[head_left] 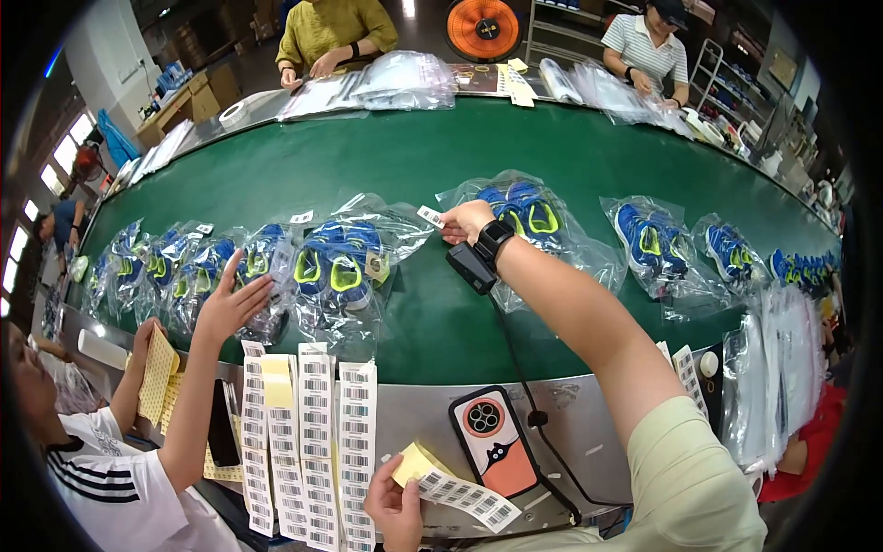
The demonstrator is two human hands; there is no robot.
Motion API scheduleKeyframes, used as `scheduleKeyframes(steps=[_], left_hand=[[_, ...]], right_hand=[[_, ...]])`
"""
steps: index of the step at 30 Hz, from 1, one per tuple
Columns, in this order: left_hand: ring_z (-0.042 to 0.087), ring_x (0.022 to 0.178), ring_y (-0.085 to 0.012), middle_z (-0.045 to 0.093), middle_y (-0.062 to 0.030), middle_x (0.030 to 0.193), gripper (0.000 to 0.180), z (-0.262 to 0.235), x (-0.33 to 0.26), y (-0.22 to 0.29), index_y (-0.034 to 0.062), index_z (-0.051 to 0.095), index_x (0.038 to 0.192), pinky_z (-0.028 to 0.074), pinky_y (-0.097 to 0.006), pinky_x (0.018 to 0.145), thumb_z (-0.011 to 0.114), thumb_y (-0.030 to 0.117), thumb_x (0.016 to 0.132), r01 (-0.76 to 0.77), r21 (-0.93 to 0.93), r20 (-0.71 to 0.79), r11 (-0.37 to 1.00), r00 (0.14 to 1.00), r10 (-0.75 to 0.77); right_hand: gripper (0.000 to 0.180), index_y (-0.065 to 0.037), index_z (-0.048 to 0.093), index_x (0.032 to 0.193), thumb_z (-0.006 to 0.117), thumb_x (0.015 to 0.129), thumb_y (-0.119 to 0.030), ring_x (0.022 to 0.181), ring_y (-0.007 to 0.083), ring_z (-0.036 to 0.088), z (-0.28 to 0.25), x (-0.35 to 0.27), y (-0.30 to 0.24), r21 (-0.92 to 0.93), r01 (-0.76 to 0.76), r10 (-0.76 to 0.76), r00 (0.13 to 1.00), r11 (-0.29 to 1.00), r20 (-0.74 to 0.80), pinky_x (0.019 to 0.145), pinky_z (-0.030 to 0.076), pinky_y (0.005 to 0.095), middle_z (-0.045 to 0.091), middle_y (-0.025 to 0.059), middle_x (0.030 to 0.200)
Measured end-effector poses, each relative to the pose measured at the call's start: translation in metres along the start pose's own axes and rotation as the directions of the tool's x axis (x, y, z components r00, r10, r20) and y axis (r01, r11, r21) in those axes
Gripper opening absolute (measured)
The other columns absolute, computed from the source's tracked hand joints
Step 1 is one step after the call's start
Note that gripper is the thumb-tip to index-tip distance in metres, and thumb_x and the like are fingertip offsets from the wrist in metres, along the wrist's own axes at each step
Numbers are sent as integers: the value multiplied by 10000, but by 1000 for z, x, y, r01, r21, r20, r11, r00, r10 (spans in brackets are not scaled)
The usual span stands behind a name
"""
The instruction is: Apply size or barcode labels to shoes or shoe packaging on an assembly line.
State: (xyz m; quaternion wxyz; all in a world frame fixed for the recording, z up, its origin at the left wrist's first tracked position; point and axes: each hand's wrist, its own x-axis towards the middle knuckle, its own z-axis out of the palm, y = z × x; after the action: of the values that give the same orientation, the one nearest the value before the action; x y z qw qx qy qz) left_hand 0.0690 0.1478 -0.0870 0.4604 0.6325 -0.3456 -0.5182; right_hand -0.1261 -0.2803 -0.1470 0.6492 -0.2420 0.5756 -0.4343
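Note:
Low in the view, my left hand (395, 506) pinches a strip of barcode labels (469, 500) with a yellow backing. My right hand (469, 223), a dark band on its wrist, reaches over the green belt and holds one small barcode label (430, 216) at its fingertips. The label is by the edge of a clear plastic bag (405, 230) that wraps a pair of blue and yellow-green sneakers (336, 262). Just beyond my right hand, another bagged pair of sneakers (521, 207) lies on the belt, partly hidden by the hand.
More bagged sneakers (648, 239) line the green belt (303, 147). Label sheets (317, 432) and a phone (497, 442) lie on the metal edge, with a black cable (520, 368). A co-worker's hand (230, 308) reaches in at left; two people work across the belt.

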Motion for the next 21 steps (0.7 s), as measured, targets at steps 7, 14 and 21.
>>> scheduleKeyframes(steps=[7,14,21], left_hand=[[604,961,-159,613,-123,1140,420,-3,0,-8,-15,472,1321,486,-263,796,546,-14,908,13,-55,-10,998,1000,-13],[609,947,-158,621,-116,1118,417,0,0,-9,-12,472,1320,489,-255,779,546,-8,910,14,-50,-18,999,1000,-15],[607,893,-133,632,-101,1081,418,-1,-1,-15,-16,472,1323,489,-242,735,559,14,916,-58,-94,-60,994,997,53]], right_hand=[[50,56,602,795,641,805,27,606,258,657,14,0,7,-11,-17,18,999,1000,45,492,518,360,660,170,744],[155,84,561,899,553,807,-41,640,320,670,13,0,1,37,-35,30,991,999,127,541,556,413,656,198,790],[199,13,510,948,553,783,-89,686,251,636,11,-7,-10,224,9,-11,1000,975,7,550,509,361,646,161,852]])
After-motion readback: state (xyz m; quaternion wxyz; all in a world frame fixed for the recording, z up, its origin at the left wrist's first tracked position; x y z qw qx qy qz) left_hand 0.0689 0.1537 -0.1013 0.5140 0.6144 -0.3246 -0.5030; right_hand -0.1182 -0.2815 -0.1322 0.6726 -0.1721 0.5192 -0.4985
